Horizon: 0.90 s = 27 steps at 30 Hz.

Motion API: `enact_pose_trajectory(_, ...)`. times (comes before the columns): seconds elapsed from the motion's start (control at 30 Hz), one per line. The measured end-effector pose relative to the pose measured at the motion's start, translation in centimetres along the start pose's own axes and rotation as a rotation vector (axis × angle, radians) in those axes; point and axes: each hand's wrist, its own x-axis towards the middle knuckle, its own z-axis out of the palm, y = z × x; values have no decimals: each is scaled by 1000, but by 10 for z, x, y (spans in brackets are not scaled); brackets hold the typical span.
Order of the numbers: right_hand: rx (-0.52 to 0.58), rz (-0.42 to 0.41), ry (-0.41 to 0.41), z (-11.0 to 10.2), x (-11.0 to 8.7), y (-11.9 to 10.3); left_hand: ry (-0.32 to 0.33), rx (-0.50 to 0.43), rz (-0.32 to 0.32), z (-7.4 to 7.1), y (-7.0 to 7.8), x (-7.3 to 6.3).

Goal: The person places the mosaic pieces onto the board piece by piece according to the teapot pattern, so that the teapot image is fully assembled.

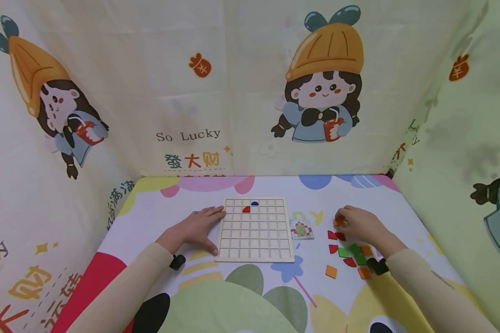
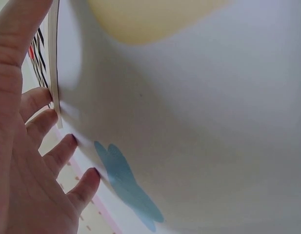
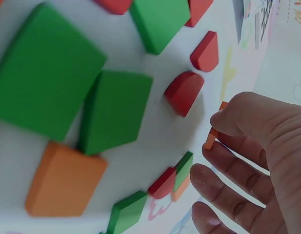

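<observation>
My left hand (image 1: 193,229) rests beside the pale gridded board (image 1: 255,238), its fingers spread and its fingertips and thumb at the left edge. In the left wrist view, fingertips (image 2: 40,102) touch the board's rim. Two pieces lie in the upper cells: a blue half-round piece (image 1: 255,203) and a red quarter-round piece (image 1: 246,209). To the right of the board, my right hand (image 1: 362,226) pinches an orange tile (image 3: 211,139) between thumb and index finger, seen edge-on in the right wrist view. Its other fingers are loosely bent.
A small printed pattern card (image 1: 302,230) lies against the board's right side. Near my right hand are scattered red quarter-round pieces (image 1: 332,249), green square tiles (image 1: 343,252) and orange square tiles (image 1: 331,271). A printed cloth covers the table; patterned curtains (image 1: 250,92) enclose it.
</observation>
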Motion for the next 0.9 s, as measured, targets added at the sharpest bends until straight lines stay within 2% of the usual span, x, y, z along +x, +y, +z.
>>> enact_pose_trajectory(0.27, -25, -44, -16, -5, 13, -12, -1, 1, -3, 0, 2, 0)
enact_pose_trajectory(0.57, -29, -47, -2, -6, 26, -30, -12, 32, -12, 2, -1, 2)
enact_pose_trajectory(0.9, -5, -53, -8, -3, 39, -54, -14, 23, -11, 0, 0, 1)
